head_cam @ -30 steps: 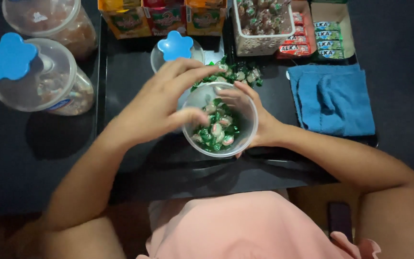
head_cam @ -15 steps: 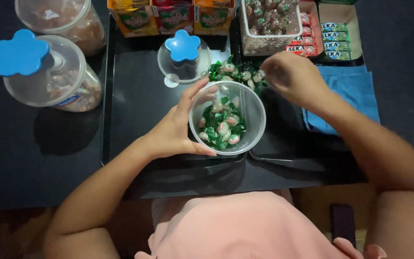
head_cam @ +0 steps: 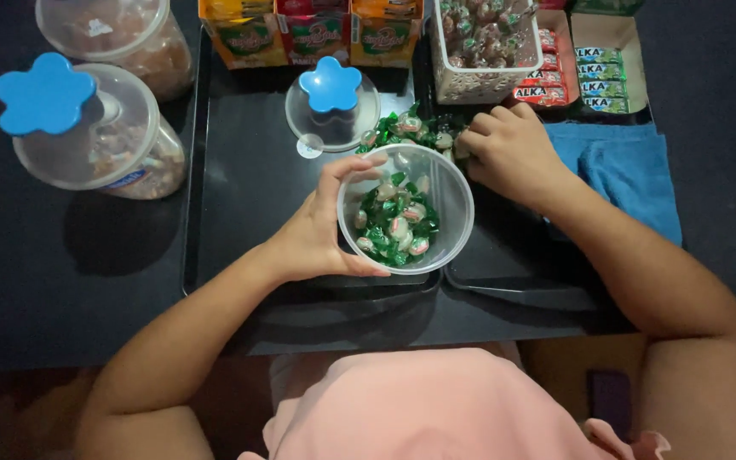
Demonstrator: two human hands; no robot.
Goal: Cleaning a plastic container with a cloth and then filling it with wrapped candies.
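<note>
Left hand (head_cam: 313, 234): curled around clear round tub (head_cam: 405, 209), thumb and fingers on its wall | Tub: on black tray (head_cam: 232, 170), partly filled with green-wrapped sweets (head_cam: 393, 223) | Right hand (head_cam: 508, 153): fingers bent down onto loose sweets pile (head_cam: 411, 129) just behind tub; grasp cannot be told | Blue-knobbed lid (head_cam: 331, 98) beside pile.

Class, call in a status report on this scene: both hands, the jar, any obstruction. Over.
Left hand gripping clear round plastic jar, part-filled with green-wrapped sweets. Right hand closed over loose green sweet pile behind it. Nothing obstructing.
</note>
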